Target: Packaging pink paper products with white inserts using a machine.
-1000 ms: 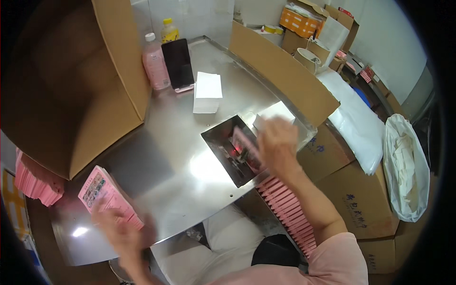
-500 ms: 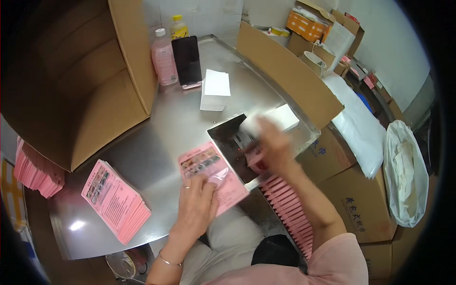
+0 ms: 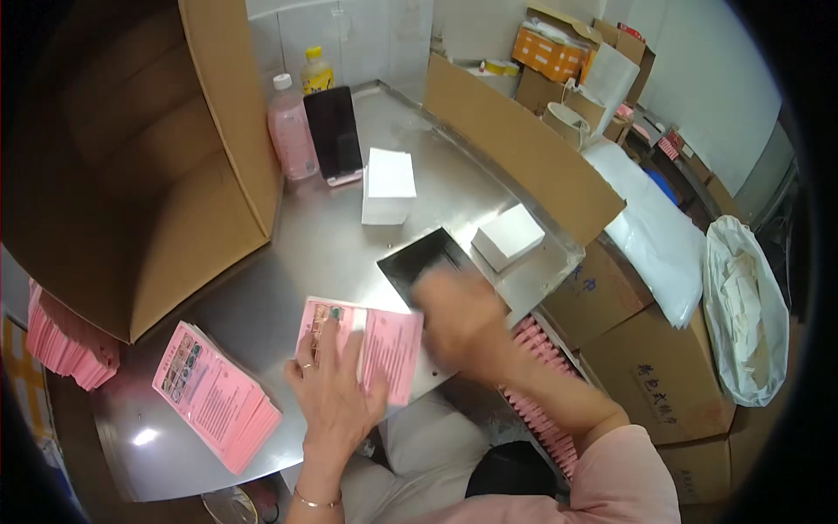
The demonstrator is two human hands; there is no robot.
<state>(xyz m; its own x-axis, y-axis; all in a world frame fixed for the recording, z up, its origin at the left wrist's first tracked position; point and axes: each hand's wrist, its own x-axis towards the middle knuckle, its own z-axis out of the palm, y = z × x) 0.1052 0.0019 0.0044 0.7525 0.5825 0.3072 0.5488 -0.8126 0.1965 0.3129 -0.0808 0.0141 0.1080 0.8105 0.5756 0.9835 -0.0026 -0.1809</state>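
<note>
A pink printed leaflet [image 3: 384,341] lies on the steel table [image 3: 305,253] near its front edge. My left hand [image 3: 332,393] presses flat on the leaflet's left part, fingers spread. My right hand [image 3: 463,323] is blurred at the leaflet's right edge, over the near corner of a black tray [image 3: 419,258]; whether it holds anything cannot be made out. A stack of the same pink leaflets [image 3: 214,393] sits at the table's front left.
A big open cardboard box [image 3: 131,175] fills the left. A pink bottle [image 3: 291,135], a yellow-capped bottle [image 3: 317,74] and a dark phone [image 3: 333,131] stand at the back. Two white boxes [image 3: 388,183] [image 3: 508,236] lie mid-table. Pink packs [image 3: 541,393] line the right side; cartons beyond.
My left hand took a leaflet from the left stack and slid it to the table's front middle. My right hand came down from the black tray to the leaflet's right edge.
</note>
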